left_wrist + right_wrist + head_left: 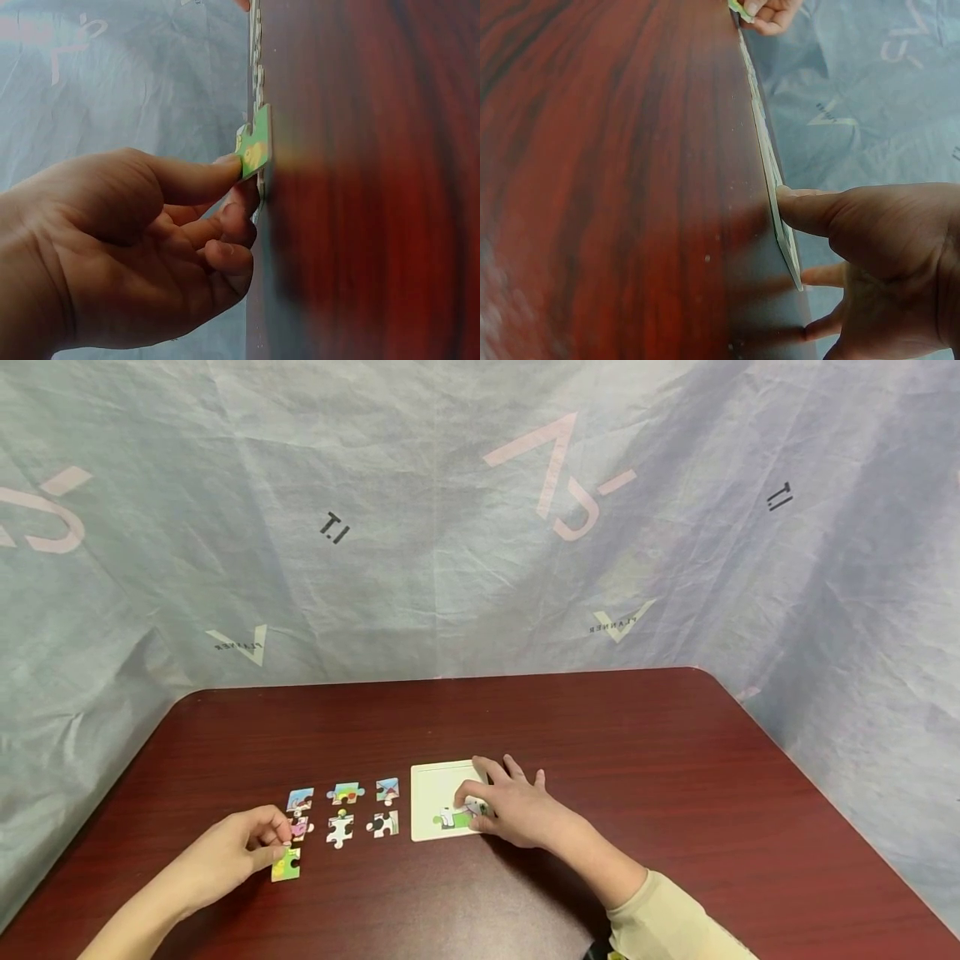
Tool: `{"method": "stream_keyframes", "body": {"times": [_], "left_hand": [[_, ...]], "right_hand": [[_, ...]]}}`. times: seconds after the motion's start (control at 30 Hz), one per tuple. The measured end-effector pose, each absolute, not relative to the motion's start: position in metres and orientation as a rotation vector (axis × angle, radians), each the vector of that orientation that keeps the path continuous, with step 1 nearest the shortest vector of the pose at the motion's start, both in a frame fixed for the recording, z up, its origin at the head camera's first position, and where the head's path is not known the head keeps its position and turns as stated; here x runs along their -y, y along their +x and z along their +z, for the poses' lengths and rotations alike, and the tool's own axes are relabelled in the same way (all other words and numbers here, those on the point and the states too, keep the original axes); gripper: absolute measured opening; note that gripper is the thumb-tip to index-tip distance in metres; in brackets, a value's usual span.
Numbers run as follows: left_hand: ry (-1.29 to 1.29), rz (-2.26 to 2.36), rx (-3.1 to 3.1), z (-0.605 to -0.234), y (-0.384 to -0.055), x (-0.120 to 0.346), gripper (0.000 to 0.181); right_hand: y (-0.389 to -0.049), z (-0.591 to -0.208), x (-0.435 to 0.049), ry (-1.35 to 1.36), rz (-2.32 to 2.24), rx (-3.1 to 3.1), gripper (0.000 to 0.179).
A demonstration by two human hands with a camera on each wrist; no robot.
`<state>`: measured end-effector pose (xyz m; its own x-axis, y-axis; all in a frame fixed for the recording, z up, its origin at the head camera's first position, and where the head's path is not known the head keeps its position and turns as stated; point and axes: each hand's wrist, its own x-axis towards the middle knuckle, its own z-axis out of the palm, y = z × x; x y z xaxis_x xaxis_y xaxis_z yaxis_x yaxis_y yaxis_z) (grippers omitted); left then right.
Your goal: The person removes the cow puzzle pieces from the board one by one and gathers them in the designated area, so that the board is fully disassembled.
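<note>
My left hand (232,856) pinches a green and yellow jigsaw piece (256,146) between thumb and fingers. The left wrist view has this piece tilted, raised off the dark red table. My right hand (517,806) lies over the right side of a cream puzzle tray (431,777), its fingers spread. Its thumb touches the tray's near part, as the right wrist view shows edge-on. Inside the tray, partly under that hand, are fitted pieces (452,817) in white and green. A pink piece (302,828) lies just beyond the left fingertips, partly covered.
Between left hand and tray lie several loose pieces in two rows: a blue one (300,799), a red-and-yellow one (346,792), a blue-and-red one (387,790), a white one (340,831) and a black-and-white one (384,824). Grey printed cloth (420,568) hangs behind the table (637,743).
</note>
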<state>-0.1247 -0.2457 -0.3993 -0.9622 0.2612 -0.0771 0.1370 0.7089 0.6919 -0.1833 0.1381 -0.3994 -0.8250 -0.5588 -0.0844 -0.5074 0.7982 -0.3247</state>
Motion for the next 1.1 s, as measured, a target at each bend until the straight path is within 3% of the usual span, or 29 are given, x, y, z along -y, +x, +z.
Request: {"method": "stream_keyframes", "body": {"times": [0.63,1.1], "left_hand": [[0.2,1.0,-2.828,-0.396,-0.127,0.245,0.014],[0.246,1.076,-2.863,-0.389,-0.134,0.212,0.011]], "right_hand": [[-0.186,-0.4,-0.137,-0.817,-0.468,-2.808,0.022],[-0.185,-0.402,-0.139,-0.815,-0.515,-2.826,0.026]]}}
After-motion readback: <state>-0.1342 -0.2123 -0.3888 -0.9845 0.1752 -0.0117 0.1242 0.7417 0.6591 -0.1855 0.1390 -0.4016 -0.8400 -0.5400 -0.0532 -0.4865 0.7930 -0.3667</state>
